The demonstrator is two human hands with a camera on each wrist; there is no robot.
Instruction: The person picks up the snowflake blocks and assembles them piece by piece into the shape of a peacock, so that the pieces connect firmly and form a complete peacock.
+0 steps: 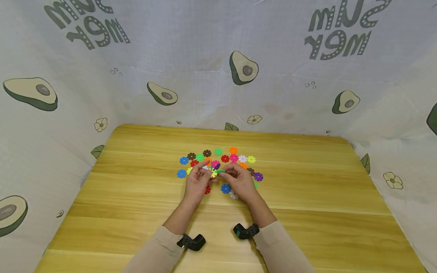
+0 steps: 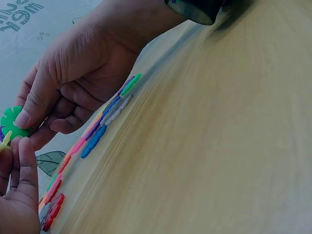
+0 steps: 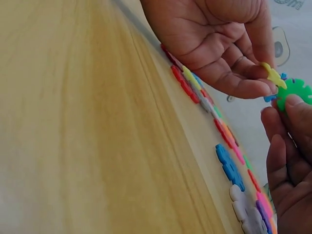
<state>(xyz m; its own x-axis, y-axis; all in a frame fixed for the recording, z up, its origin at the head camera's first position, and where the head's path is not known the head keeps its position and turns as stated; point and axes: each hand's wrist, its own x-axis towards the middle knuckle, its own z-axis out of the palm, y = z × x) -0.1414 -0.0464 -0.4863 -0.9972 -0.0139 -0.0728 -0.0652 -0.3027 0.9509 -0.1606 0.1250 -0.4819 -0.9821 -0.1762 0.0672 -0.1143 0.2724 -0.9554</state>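
My left hand [image 1: 197, 184] pinches a yellow notched plastic disc [image 3: 275, 75] between thumb and fingers. My right hand [image 1: 241, 183] pinches a green notched disc [image 2: 12, 122], its thumb lying on the flat face. The green disc stands against the yellow one at an angle, in front of the chest and above the table. A purple disc [image 1: 216, 166] and a blue piece [image 3: 269, 98] also show at this small cluster; how far each is slotted in is hidden by the fingers.
Loose notched discs in many colours lie flat around and beneath the hands, among them a blue disc [image 1: 225, 188], an orange disc [image 1: 233, 150] and a purple disc [image 1: 258, 176]. They rest on a wooden table [image 1: 307, 189]. An avocado-print cloth [image 1: 205, 45] hangs behind it.
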